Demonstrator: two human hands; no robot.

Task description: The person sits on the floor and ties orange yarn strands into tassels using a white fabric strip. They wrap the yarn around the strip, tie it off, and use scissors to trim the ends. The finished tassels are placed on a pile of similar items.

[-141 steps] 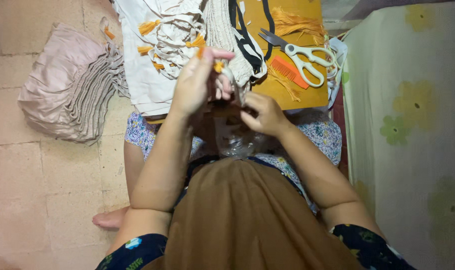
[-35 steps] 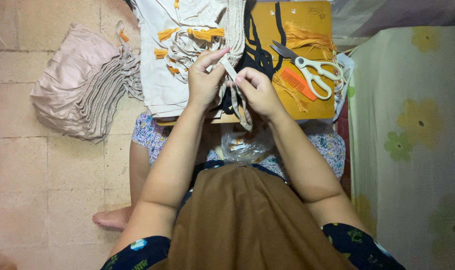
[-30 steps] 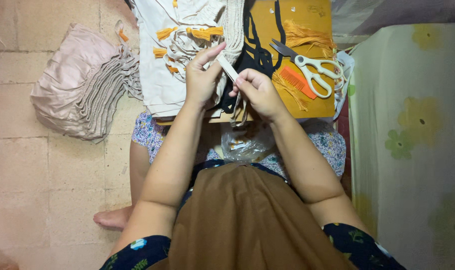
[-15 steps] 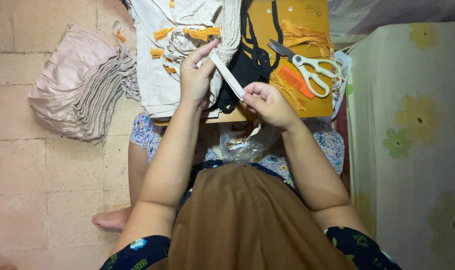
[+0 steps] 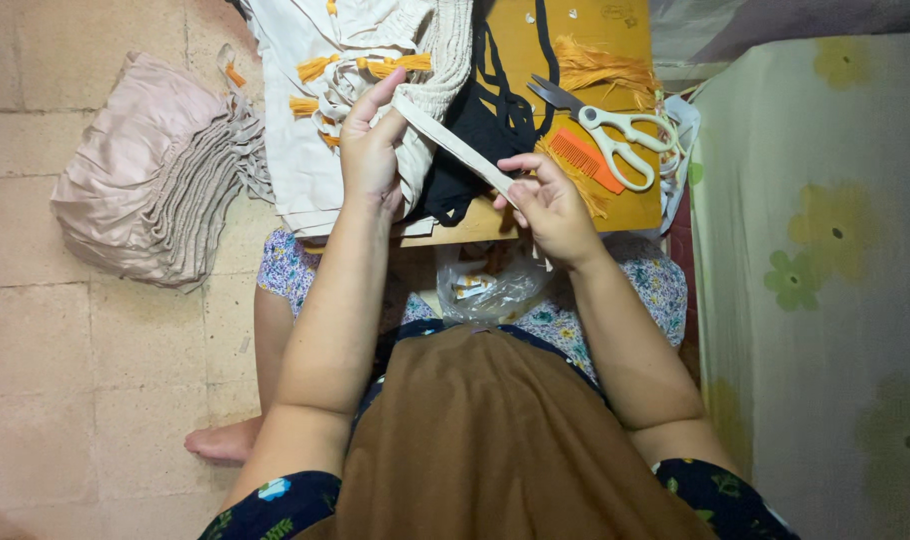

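Seated on a tiled floor (image 5: 95, 340) at a low yellow board (image 5: 575, 40), stretching a cream strap (image 5: 455, 145) between two hands. Left hand (image 5: 373, 150) raised over the cream bags (image 5: 315, 120), thumb and fingers pinched shut on the strap's upper end, near a cluster of orange tassels (image 5: 375, 68). Right hand (image 5: 550, 205) lower and to the right, at the board's near edge, fingers closed on the strap's other end. Hands held well apart, strap taut and slanting between them above a black strap (image 5: 485, 120) lying on the board.

White-handled scissors (image 5: 610, 130) and an orange comb (image 5: 585, 160) resting untouched on the board just beyond the right hand, beside a tuft of loose orange thread (image 5: 595, 70). A clear plastic bag (image 5: 490, 285) in the lap, below the board, contents too crumpled to tell. A stack of folded pinkish-beige cloth (image 5: 155, 190) on the floor to the left, well apart from both hands.

By the look of it, midway through the work: several tassels already fixed on the bags, the strap in hand not yet attached or trimmed, the floor stack seemingly set aside. Whether that stack is finished or waiting cannot be told.
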